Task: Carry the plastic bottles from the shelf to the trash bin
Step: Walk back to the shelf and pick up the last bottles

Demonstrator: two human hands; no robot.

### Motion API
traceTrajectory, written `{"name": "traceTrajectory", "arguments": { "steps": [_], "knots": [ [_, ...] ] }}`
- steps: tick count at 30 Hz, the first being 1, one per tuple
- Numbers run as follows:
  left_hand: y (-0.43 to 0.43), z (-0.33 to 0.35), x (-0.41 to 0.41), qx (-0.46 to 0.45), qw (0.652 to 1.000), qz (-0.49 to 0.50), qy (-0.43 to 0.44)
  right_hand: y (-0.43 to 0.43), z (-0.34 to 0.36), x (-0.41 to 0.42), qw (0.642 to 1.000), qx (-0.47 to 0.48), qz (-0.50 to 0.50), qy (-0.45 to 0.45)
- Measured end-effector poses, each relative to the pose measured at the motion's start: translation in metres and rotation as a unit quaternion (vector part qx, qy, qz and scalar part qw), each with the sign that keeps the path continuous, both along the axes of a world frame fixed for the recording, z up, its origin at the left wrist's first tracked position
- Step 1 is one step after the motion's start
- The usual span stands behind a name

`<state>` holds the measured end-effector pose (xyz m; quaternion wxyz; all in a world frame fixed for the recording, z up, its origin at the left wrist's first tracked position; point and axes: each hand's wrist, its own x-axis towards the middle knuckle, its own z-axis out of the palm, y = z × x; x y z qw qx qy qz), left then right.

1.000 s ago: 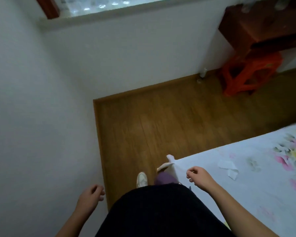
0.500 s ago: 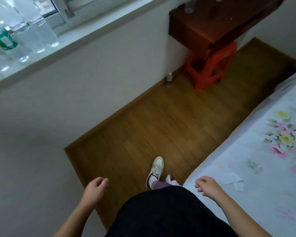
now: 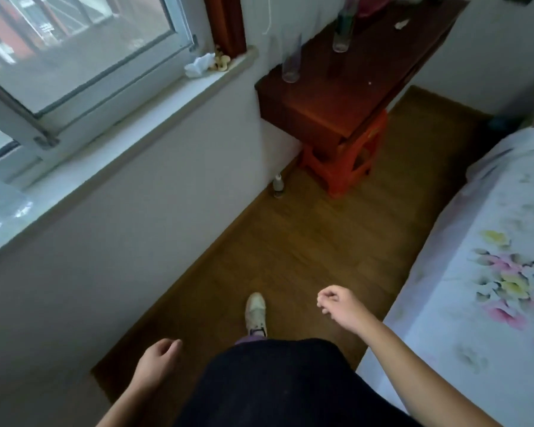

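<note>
Two clear plastic bottles stand on a dark red wooden shelf [image 3: 336,100] ahead: one near its left front corner [image 3: 291,61], another further back [image 3: 342,32]. A blurred clear bottle [image 3: 0,208] sits at the left edge on the window sill [image 3: 130,118]. My left hand [image 3: 158,362] hangs low at the bottom, fingers loosely curled, holding nothing. My right hand [image 3: 339,306] swings forward over the wooden floor, fingers curled, also with nothing in it. No trash bin is in view.
An orange plastic stool [image 3: 349,161] stands under the shelf. A small bottle [image 3: 278,184] stands on the floor by the wall. A bed with a floral sheet [image 3: 490,272] fills the right side. My shoe [image 3: 255,309] steps along the narrow floor strip. Crumpled tissue [image 3: 199,65] lies on the sill.
The view has turned right and lifted toward the shelf. My right hand left the bed's edge and swung forward. The sill bottles slid out to the left edge.
</note>
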<state>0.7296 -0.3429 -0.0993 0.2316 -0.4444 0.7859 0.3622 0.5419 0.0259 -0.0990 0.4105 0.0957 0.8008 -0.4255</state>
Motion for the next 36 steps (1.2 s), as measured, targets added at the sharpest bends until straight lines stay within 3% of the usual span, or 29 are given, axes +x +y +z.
{"name": "traceTrajectory", "arguments": {
  "steps": [7, 11, 16, 20, 24, 29, 36],
  "knots": [
    [-0.032, -0.072, -0.184, 0.068, 0.995, -0.079, -0.003, 0.051, -0.018, -0.063, 0.991, 0.057, -0.116, -0.02],
    [0.039, -0.018, -0.314, 0.09, 0.985, -0.149, 0.012, 0.09, -0.021, -0.073, 0.971, 0.088, -0.22, -0.042],
    [0.121, -0.001, -0.443, 0.076, 0.925, -0.373, -0.019, 0.139, -0.005, -0.074, 0.93, 0.114, -0.35, -0.023],
    [0.199, 0.014, -0.522, 0.086, 0.888, -0.452, 0.005, 0.181, -0.009, -0.087, 0.912, 0.127, -0.388, -0.036],
    [0.262, 0.007, -0.574, 0.095, 0.89, -0.446, 0.016, 0.228, -0.016, -0.134, 0.908, 0.108, -0.401, -0.045],
    [0.308, 0.01, -0.605, 0.101, 0.92, -0.379, 0.011, 0.284, -0.005, -0.227, 0.92, 0.066, -0.383, -0.039],
    [0.313, 0.038, -0.626, 0.079, 0.957, -0.258, 0.11, 0.313, 0.03, -0.397, 0.971, 0.03, -0.237, 0.019]
  ]
}}
